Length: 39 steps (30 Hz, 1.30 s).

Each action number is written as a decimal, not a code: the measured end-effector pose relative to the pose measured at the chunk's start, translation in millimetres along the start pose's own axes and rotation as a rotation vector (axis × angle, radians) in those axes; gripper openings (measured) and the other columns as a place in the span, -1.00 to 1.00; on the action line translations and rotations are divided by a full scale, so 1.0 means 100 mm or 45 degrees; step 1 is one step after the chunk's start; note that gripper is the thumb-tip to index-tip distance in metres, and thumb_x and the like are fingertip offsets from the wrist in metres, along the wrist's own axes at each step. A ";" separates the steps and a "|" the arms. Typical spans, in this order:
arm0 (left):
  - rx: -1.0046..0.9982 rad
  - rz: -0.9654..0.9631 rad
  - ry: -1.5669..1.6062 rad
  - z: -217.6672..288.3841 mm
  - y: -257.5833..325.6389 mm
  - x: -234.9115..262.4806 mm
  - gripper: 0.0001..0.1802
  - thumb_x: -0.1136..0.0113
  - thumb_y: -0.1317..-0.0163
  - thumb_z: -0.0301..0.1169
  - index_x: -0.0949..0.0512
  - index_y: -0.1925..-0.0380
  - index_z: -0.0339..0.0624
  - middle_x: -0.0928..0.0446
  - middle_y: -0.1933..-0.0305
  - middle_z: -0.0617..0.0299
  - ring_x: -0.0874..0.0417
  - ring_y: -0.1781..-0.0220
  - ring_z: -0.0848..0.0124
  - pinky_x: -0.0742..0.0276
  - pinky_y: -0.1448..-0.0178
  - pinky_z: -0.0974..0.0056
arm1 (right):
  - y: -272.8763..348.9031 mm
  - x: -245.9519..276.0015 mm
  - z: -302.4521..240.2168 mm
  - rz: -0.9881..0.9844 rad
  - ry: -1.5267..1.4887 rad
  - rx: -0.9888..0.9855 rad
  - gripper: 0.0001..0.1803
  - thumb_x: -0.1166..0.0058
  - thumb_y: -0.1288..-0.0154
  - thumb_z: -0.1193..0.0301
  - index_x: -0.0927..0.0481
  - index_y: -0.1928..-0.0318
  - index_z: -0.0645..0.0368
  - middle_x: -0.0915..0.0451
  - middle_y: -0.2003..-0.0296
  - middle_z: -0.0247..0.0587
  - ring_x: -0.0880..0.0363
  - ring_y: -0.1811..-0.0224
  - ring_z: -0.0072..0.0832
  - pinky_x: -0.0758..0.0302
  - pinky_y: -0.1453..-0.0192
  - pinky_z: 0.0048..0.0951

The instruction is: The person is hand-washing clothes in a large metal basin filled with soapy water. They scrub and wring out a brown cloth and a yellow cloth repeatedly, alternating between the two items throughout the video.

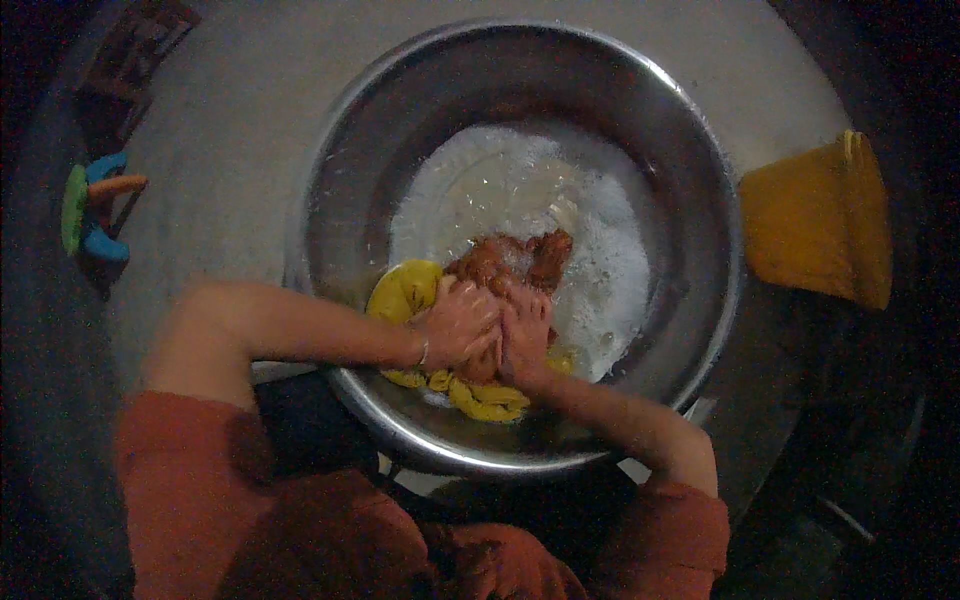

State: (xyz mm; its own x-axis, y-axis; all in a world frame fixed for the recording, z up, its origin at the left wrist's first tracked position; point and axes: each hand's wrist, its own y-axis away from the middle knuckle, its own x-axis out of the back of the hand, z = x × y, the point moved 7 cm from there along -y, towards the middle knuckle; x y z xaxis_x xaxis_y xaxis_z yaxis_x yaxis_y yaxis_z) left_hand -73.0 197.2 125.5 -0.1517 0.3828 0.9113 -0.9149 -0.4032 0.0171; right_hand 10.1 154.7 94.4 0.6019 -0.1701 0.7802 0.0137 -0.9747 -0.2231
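While both hands press together at the near side of the large metal basin, the washing looks to be in the middle, not at the end. The left hand is closed on the yellow cloth, and the right hand is closed on the same wet bundle, beside the reddish-brown cloth just beyond it. Soapy water with white foam fills the far part of the basin. Both cloths are soaked and soaped; I judge that rinsing and wringing are not yet done. A folded yellow cloth lies on the floor at the right, apart from the basin.
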 end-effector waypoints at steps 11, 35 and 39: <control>0.847 0.227 0.126 -1.42 -1.03 0.04 -0.48 0.14 -0.14 -0.02 -0.46 0.27 -0.32 -0.46 0.17 -0.13 -0.48 0.13 0.03 -0.35 0.03 0.09 | -1.27 0.43 0.82 0.217 -0.061 -0.361 -0.67 0.14 -0.14 0.21 -0.45 0.34 0.26 -0.45 0.45 0.04 -0.43 0.40 -0.08 -0.33 0.32 -0.14; 0.879 -0.378 0.412 -1.07 -1.01 -0.47 -0.69 0.02 -0.05 -0.23 -0.45 0.29 -0.21 -0.45 0.15 -0.01 -0.46 0.15 0.04 -0.39 0.13 0.12 | -0.94 -0.32 1.04 -0.371 -0.333 -0.509 -0.64 0.13 -0.15 0.23 -0.38 0.15 0.25 -0.46 0.31 0.08 -0.43 0.26 -0.01 -0.37 0.23 -0.21; 0.807 0.263 -0.054 -1.07 -1.20 0.50 -0.49 0.15 -0.16 -0.09 -0.30 -0.01 -0.21 -0.32 -0.04 0.01 -0.37 -0.08 0.10 -0.33 -0.05 0.13 | -1.43 0.55 1.04 0.082 -0.069 -0.551 -0.47 0.23 -0.18 0.02 -0.39 0.11 0.26 -0.45 0.23 0.13 -0.43 0.18 0.00 -0.36 0.08 -0.15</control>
State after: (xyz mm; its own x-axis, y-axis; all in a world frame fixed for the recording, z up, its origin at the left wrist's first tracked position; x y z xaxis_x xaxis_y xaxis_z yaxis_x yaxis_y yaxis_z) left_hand -11.2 353.5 124.5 -0.2737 0.2173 0.9369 -0.4695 -0.8804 0.0670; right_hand 123.8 300.3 108.6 0.6315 -0.2362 0.7385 -0.3539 -0.9353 0.0035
